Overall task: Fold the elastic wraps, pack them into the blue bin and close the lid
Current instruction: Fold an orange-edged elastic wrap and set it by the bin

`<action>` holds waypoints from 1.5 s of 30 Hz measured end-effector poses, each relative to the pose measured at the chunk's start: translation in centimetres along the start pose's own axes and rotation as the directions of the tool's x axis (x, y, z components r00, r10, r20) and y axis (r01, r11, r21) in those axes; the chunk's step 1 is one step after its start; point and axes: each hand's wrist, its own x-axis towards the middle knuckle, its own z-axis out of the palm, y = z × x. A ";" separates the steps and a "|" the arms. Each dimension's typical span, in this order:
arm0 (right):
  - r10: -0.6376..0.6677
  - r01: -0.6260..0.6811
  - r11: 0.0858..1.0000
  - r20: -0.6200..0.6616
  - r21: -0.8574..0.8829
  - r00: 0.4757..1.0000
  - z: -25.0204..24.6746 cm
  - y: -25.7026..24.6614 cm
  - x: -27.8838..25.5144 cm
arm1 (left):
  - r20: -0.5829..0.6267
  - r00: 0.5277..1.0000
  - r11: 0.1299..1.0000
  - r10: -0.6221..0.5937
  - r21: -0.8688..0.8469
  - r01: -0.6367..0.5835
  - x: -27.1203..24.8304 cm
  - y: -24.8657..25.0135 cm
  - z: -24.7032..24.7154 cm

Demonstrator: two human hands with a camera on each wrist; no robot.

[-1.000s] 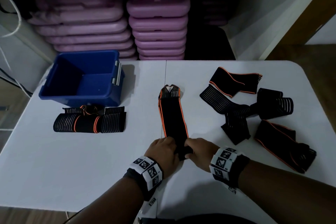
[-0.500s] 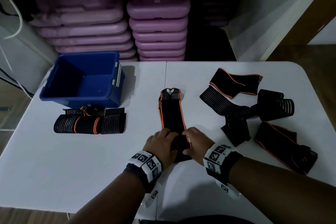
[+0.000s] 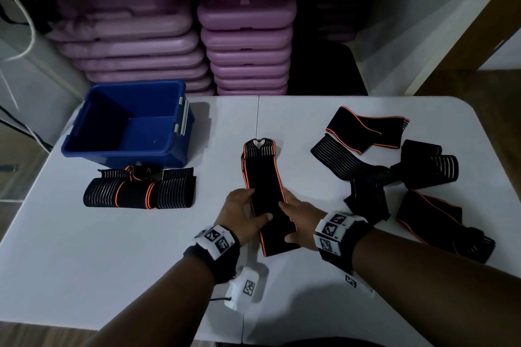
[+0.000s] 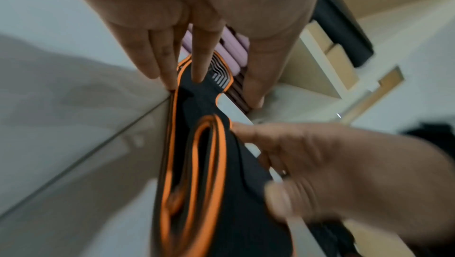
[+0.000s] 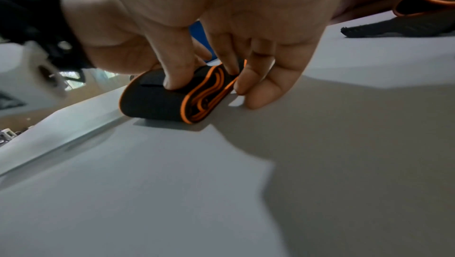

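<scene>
A long black elastic wrap with orange edges lies lengthwise at the table's centre, its near part doubled over in layers. My left hand grips the folded part from the left with its thumb laid across the top. My right hand pinches the right edge, thumb pressing on the fold. In the left wrist view the left hand's fingers touch the wrap. The open blue bin stands at the far left. Folded wraps lie in front of it.
Several unfolded wraps are heaped on the right of the white table. Stacked purple cases fill the shelf behind the table. A grey latch sits on the bin's right rim.
Both hands have moved away from me along the wrap. The doubled near part has grown longer and now shows behind the hands.
</scene>
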 end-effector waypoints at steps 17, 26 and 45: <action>0.021 -0.014 0.999 0.137 -0.047 0.990 -1.1 -0.3 0.0 | 0.104 0.992 0.994 -0.066 -0.081 0.074 12.4 2.9 -6.7; 0.030 -0.023 0.998 0.135 -0.053 0.990 -0.8 0.1 0.0 | 0.009 0.998 0.977 0.056 0.205 -0.056 13.2 5.1 -7.3; 0.011 -0.005 0.996 0.065 -0.084 0.998 -0.4 0.1 0.5 | 0.140 0.941 0.715 0.309 0.618 -0.327 11.4 7.8 -7.2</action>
